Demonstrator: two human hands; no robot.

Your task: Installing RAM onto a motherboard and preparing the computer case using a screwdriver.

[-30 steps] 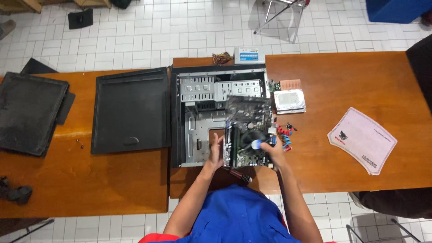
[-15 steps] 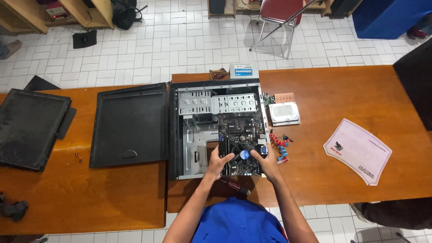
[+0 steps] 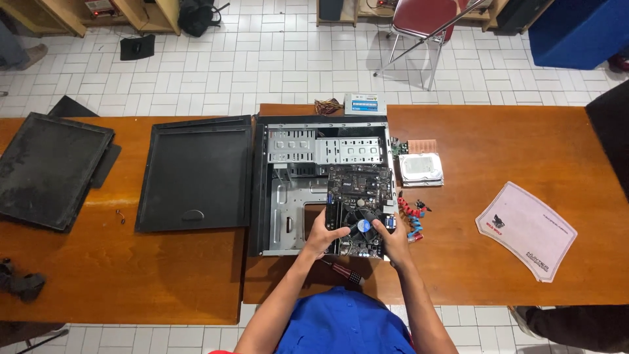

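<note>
Nearest to me, a red-handled screwdriver (image 3: 341,270) lies on the wooden table (image 3: 498,262), just in front of the open computer case (image 3: 288,203). My left hand (image 3: 322,236) grips the near left edge of the motherboard (image 3: 360,203), fingers curled over the board edge and thumb on top. My right hand (image 3: 393,239) clamps the near right corner of the same board, fingers closed around it. The motherboard sits over the right half of the case, its round cooler fan (image 3: 362,223) between my two hands. Just right of the board lies a bundle of red and blue cables (image 3: 411,216). Farther right, a white mouse pad (image 3: 526,229) lies flat. Beyond the cables, a hard drive (image 3: 421,169) rests beside the case. To the left, a black side panel (image 3: 195,174) lies flat, and a second black panel (image 3: 52,167) lies farther left. At the far table edge stands a small blue-and-white box (image 3: 365,103).
</note>
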